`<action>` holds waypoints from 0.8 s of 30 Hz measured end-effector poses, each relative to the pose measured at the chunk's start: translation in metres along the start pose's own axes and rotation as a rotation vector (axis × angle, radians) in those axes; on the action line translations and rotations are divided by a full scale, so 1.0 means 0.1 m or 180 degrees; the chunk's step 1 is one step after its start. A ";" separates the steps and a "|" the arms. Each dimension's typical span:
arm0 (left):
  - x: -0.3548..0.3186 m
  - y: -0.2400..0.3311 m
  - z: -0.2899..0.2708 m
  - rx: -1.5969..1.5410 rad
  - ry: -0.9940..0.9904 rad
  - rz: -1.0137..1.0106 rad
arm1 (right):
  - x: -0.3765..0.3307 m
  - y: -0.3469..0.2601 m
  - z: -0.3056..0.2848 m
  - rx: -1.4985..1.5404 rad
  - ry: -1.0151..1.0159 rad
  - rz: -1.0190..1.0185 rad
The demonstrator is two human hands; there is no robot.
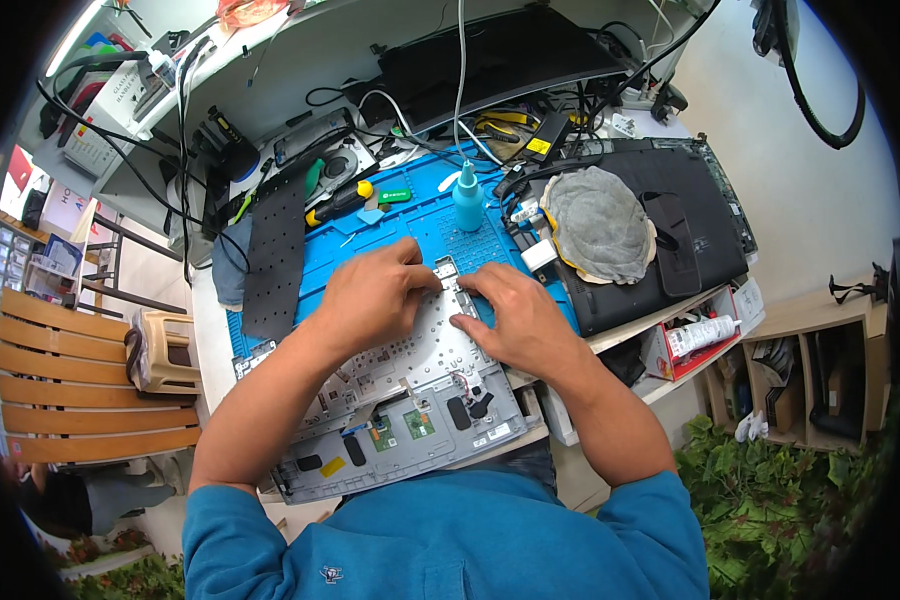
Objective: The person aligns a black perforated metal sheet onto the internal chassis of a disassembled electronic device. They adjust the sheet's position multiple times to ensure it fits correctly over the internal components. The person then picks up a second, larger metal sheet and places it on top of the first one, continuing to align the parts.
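Silver-grey laptop palm-rest shell (410, 420), inner side up, lies on the blue ribbed silicone work mat (410, 215). Its long axis runs from lower left to upper right across the person's front. The perforated metal keyboard backing plate sits directly under both sets of fingers.

Left hand (370, 295): fingers curled, tips pressed down at the plate's far edge; thumb tucked toward the right hand. Whether anything small is pinched there cannot be told.

Right hand (515, 315): fingers half bent, tips (467, 322) flat on the plate, just beside the left thumb. Nothing visibly gripped.

Both hands meet at the shell's far right corner; the contact spot lies between the fingertips, about equally near to either hand.

Nearer the body than the fingers: small green circuit boards (400, 428), black pads, a thin red-and-black wire.

Beyond the fingertips: teal plastic squeeze bottle (467, 200), upright. Right of the fingers: grey cloth pad (598, 225) on a black open laptop base (705, 195). Left: black perforated strip (273, 255), matte, lying lengthwise.
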State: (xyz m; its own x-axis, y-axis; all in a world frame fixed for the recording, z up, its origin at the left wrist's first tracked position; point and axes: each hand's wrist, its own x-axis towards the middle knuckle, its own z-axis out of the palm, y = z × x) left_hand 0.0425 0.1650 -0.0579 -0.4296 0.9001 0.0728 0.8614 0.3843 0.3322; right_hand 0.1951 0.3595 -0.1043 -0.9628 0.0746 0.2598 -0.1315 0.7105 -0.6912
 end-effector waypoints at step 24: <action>-0.18 -0.03 0.17 -0.0347 0.0367 0.0297 | 0.00 0.02 0.01 0.0029 -0.0058 0.0024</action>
State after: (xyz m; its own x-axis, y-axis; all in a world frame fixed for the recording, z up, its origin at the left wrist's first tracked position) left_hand 0.0520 0.1512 -0.0768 -0.3829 0.8989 0.2132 0.8671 0.2700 0.4186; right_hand 0.1947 0.3606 -0.1062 -0.9679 0.0671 0.2422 -0.1263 0.7036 -0.6993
